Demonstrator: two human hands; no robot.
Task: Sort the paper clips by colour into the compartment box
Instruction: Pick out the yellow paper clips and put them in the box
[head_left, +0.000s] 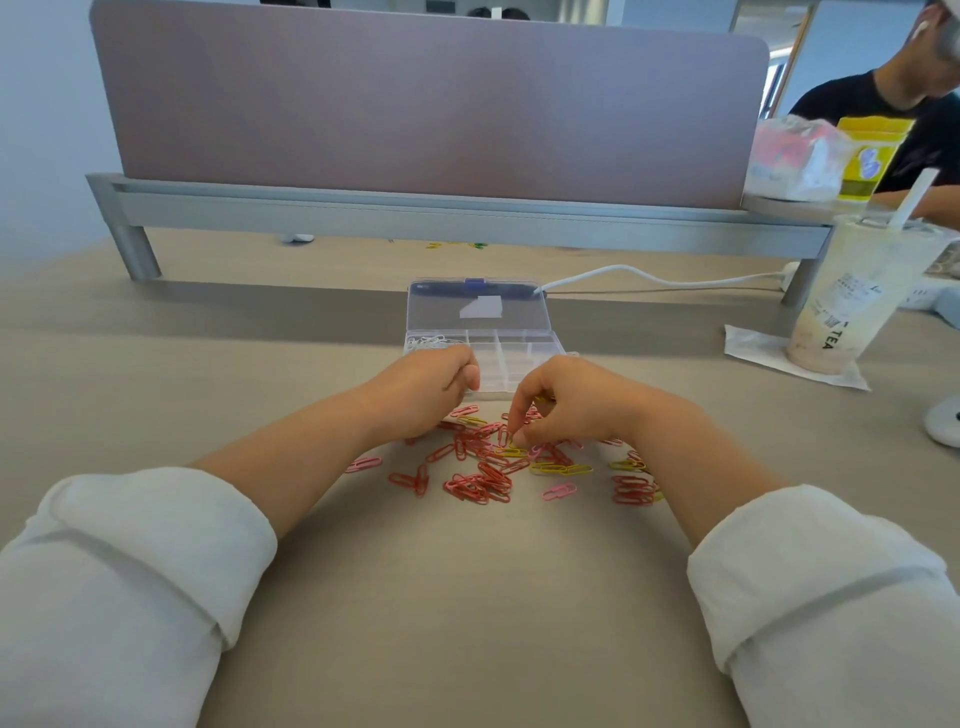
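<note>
Sleeves: rolled white sleeves (130, 561) sit nearest the camera, both forearms bare and reaching forward over the tan desk (467, 623).
Right hand: right hand (566, 400) is curled downward, thumb and forefinger pressed together at a clip in the heap, seemingly a yellow one; exactly which clip is caught I cannot tell.
Left hand: left hand (431, 387) is loosely curled with fingers drawn in at the box's near-left corner; whether it holds clips is hidden.
Paper clips: loose paper clips (488, 462) lie scattered between the hands, mostly red, with pink and yellow mixed in and overlapping.
Compartment box: clear compartment box (524, 353) stands open just beyond the hands, lid (478, 309) tilted back; white clips (428, 341) fill its far-left cell, the other visible cells look bare.
Risk, tangling: clips overlap, so a pinch may likely lift a neighbour of another colour along.
Risk, wrong cell: dividers are clear and low, so a dropped clip could bounce into the adjoining cell.
Risk, box shove: the left hand touches or nearly touches the light box; a nudge could slide it or spill the white clips.
Risk, drink: milk tea cup (852, 296) stands well apart to the right, a small hazard only for a wide sweep.
</note>
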